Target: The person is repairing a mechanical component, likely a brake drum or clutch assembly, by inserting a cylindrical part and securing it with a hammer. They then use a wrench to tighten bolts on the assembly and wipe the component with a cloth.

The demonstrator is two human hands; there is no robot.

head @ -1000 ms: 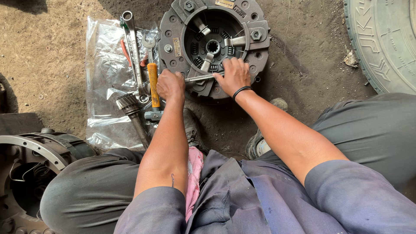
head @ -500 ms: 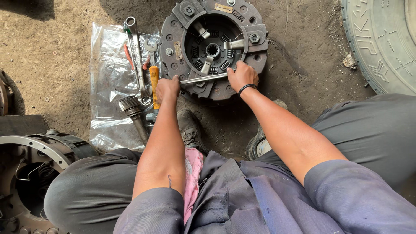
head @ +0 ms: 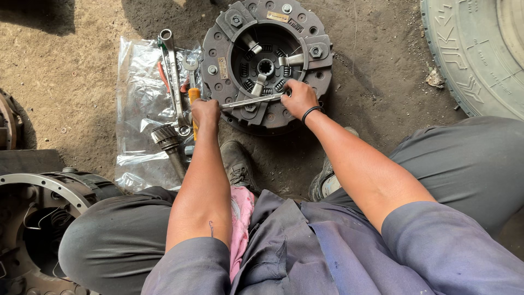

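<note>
1. Left hand (head: pixel 206 112) and right hand (head: pixel 297 98) each clench an end of a metal bar (head: pixel 252 101) lying across the clutch plate (head: pixel 267 60) on the dirt floor.
2. A plastic bag (head: pixel 139 109) beneath wrenches (head: pixel 172 76) and a geared shaft (head: pixel 166 142).
3. A tyre (head: pixel 480 49), cut off by the frame.

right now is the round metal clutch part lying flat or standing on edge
Lying flat on the dirt ground: the clutch part shows its full round face, bolts and centre hole upward.
</note>
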